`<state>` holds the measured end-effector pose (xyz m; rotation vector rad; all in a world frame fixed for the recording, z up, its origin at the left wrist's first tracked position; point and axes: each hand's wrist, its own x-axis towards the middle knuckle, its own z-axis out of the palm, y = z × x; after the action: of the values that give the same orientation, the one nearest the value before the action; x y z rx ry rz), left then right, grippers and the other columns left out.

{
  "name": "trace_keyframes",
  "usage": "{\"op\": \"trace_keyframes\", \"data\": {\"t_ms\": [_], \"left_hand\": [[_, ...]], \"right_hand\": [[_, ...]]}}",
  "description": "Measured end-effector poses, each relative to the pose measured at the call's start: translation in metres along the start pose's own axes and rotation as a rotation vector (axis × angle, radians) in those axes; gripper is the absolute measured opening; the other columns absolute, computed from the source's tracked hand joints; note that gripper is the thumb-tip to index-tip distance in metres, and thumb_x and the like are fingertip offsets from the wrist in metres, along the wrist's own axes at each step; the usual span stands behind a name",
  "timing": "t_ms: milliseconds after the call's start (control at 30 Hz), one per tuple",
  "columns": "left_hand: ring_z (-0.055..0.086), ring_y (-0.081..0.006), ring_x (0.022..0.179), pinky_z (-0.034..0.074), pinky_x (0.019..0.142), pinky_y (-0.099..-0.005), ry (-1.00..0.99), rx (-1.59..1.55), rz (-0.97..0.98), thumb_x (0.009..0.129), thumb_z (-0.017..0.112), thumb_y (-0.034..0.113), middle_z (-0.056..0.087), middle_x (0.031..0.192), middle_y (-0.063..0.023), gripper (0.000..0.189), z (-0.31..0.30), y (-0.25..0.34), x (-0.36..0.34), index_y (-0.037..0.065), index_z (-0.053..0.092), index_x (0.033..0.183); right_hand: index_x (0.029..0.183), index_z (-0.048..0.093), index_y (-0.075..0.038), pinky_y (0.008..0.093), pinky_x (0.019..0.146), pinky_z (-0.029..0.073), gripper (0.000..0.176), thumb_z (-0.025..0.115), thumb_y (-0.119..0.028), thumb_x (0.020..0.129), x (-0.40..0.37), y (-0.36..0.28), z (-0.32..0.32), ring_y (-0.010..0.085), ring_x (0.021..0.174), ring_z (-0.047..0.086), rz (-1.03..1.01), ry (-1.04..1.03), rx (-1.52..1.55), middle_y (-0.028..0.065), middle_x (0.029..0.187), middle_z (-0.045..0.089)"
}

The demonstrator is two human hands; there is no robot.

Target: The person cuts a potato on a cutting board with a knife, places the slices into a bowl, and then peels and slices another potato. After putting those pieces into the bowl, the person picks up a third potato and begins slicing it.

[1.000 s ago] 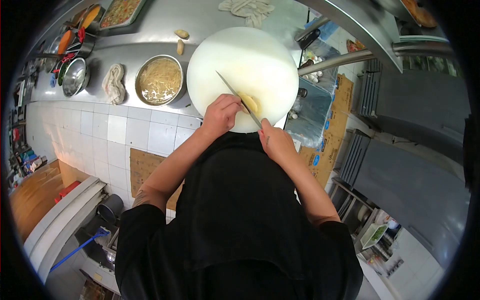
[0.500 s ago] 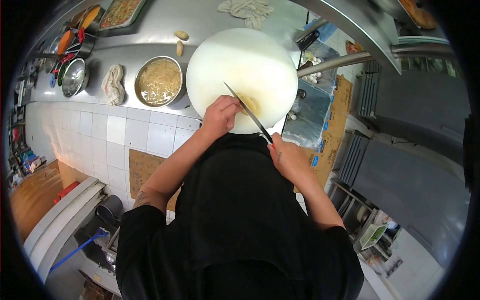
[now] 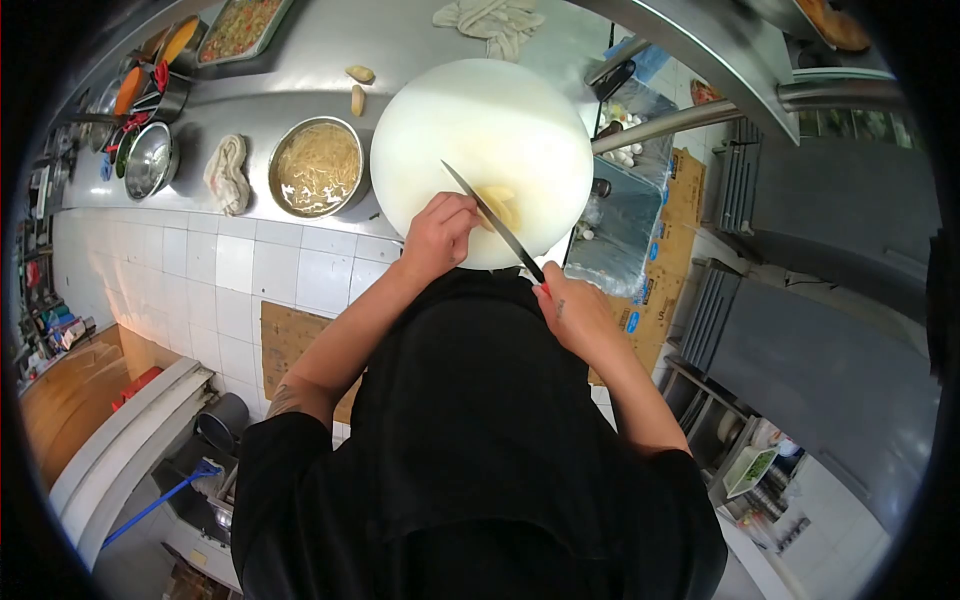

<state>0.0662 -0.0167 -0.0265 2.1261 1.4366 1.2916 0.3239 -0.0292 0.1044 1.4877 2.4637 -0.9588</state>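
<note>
My right hand [image 3: 578, 312] is wrapped round the red handle of the knife [image 3: 502, 225], low in the middle of the frame, on my own side of the board [image 3: 480, 115]; I take it that this gives me control of the long blade, whose tip points to the upper left. My left hand [image 3: 438, 238] has its fingers bunched together against the left side of the blade, probably to steady food and guide the edge; they cover whatever is beneath, so I cannot tell what they pinch. The pale yellow slices [image 3: 507, 205] lie just right of the blade, on the lower middle of the board, where I suppose they are easy to reach.

Left of the board, a metal bowl [image 3: 273, 178] stands on the surface [image 3: 360, 30] with pale shreds [image 3: 320, 160] in liquid, handy to my left hand. Two pale lumps [image 3: 358, 100] lie above it, apart from the board, presumably so the cutting area has room.
</note>
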Motion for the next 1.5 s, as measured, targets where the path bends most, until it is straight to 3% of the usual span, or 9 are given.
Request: {"op": "trace_keyframes", "data": {"t_ms": [333,600,867,1067,1500], "left_hand": [[0.069,-0.032,0.093,0.058,0.078,-0.0413,0.005,-0.008,-0.03,0.069,0.068,-0.015,0.071,0.102,-0.0087,0.027,-0.002,0.003,0.002,0.003,0.072,0.089],[0.07,-0.0315,0.094,0.058,0.078,-0.0409,0.009,0.003,-0.028,0.068,0.066,-0.016,0.072,0.102,-0.0081,0.029,0.001,0.002,-0.001,0.004,0.072,0.088],[0.07,-0.0315,0.093,0.059,0.079,-0.0407,0.006,-0.008,-0.043,0.068,0.066,-0.015,0.072,0.101,-0.0087,0.029,-0.002,0.002,0.0,0.004,0.072,0.088],[0.071,-0.0321,0.094,0.059,0.079,-0.0404,0.016,-0.035,-0.074,0.076,0.072,-0.014,0.073,0.102,-0.0099,0.02,0.0,-0.001,-0.001,0.002,0.072,0.088],[0.071,-0.0299,0.093,0.06,0.077,-0.0389,0.017,0.01,-0.042,0.076,0.072,-0.013,0.073,0.102,-0.0075,0.019,0.0,-0.002,-0.001,0.001,0.071,0.089]], "right_hand": [[0.11,0.051,-0.002,0.0618,0.072,0.054,0.019,0.06,-0.019,0.108,0.057,0.007,0.042,0.0506,0.08,0.071,-0.03,0.049,0.05,0.0258,0.078,0.071],[0.11,0.05,-0.002,0.0618,0.071,0.053,0.02,0.061,-0.018,0.108,0.011,0.002,0.003,0.0505,0.077,0.07,-0.024,0.002,0.026,0.0249,0.077,0.07],[0.111,0.05,-0.002,0.0624,0.073,0.054,0.02,0.061,-0.018,0.108,0.017,0.008,0.024,0.0506,0.081,0.071,-0.014,0.0,0.024,0.0262,0.081,0.072],[0.11,0.052,-0.002,0.062,0.074,0.055,0.023,0.061,-0.023,0.108,0.054,0.012,0.045,0.0509,0.08,0.071,-0.014,0.023,0.063,0.0263,0.08,0.072],[0.109,0.052,-0.002,0.0607,0.072,0.054,0.022,0.062,-0.022,0.109,-0.005,0.009,0.001,0.0491,0.08,0.071,0.014,-0.032,-0.021,0.025,0.08,0.071]]}}
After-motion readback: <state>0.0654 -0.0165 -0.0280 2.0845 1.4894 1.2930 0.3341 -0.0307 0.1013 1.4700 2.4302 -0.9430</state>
